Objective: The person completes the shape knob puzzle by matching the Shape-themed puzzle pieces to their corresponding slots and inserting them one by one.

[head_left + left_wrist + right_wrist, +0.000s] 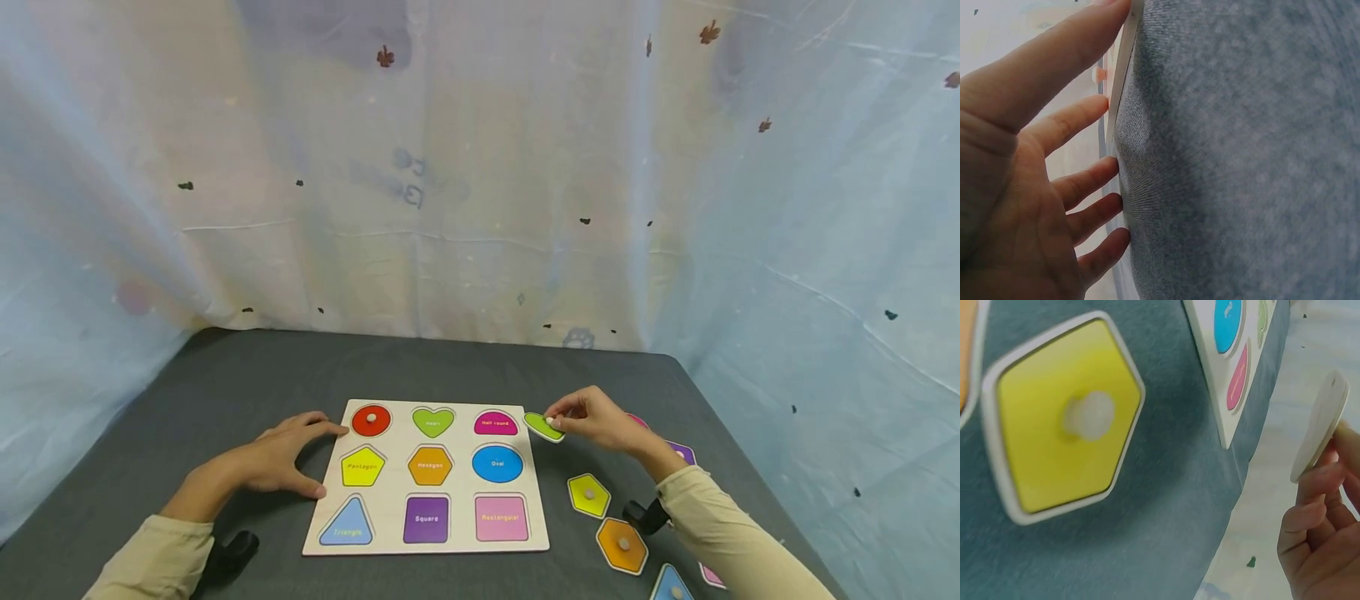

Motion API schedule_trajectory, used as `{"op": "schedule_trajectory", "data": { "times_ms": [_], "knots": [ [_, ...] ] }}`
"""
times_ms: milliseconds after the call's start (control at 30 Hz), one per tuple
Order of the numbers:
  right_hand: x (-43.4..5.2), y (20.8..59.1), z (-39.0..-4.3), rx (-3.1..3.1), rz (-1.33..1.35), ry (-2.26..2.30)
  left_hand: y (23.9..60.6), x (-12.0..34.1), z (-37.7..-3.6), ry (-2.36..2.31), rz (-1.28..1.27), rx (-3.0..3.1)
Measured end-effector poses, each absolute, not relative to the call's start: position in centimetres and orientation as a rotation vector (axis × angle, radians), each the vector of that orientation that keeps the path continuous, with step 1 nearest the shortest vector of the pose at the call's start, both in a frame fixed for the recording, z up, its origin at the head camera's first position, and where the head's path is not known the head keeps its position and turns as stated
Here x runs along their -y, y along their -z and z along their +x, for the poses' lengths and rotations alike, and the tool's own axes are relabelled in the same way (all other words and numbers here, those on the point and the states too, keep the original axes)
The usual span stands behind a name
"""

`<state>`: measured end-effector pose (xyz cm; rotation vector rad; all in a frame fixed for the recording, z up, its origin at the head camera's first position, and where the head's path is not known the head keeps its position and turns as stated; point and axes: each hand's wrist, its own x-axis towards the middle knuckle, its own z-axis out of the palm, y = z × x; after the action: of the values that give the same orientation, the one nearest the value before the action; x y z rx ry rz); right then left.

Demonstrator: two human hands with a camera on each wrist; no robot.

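A wooden shape puzzle board (390, 440) lies on the dark table, with the red circle piece (371, 421) seated in its top left recess. The other recesses show printed shapes and names, such as the heart recess (433, 422). My left hand (281, 454) touches the board's left edge with thumb and fingertip, its fingers spread. At the board's upper right corner, my right hand (592, 418) pinches the knob of a green puzzle piece (543, 427), held tilted above the table. In the right wrist view only the pale underside of that piece (1321, 428) shows.
Right of the board lie a yellow pentagon piece (588, 496), an orange hexagon piece (622, 546) and a blue triangle piece (671, 585). A purple piece (681, 452) and a pink piece (712, 577) are partly hidden by the right arm. A pale curtain (480, 167) hangs behind the table.
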<state>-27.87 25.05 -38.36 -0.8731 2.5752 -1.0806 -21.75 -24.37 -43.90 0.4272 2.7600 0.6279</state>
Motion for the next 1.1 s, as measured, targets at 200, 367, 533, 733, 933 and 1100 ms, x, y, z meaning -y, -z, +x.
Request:
{"op": "schedule_trajectory", "data": {
  "times_ms": [200, 367, 533, 733, 933, 1100],
  "knots": [
    [-23.9, 38.6, -28.4, -2.567, -0.923, 1.087, 43.9, 24.3, -21.7, -0.628, 0.437, -2.762],
    [-22.8, 38.8, -28.8, -2.573, -0.934, 1.094, 44.0, 24.5, -21.8, -0.623, 0.448, -2.768],
    [-21.5, 39.0, -29.2, -2.54, -0.95, 1.126, 44.1, 24.5, -21.8, -0.623, 0.45, -2.77],
    [-19.6, 39.2, -29.7, -2.54, -0.972, 1.132, 44.0, 24.4, -21.7, -0.618, 0.448, -2.777],
    [-17.7, 39.4, -30.0, -2.526, -0.981, 1.152, 43.9, 24.4, -21.7, -0.618, 0.437, -2.776],
    [-16.5, 39.8, -30.4, -2.508, -1.031, 1.147, 44.0, 24.4, -21.7, -0.619, 0.453, -2.775]
  ]
}}
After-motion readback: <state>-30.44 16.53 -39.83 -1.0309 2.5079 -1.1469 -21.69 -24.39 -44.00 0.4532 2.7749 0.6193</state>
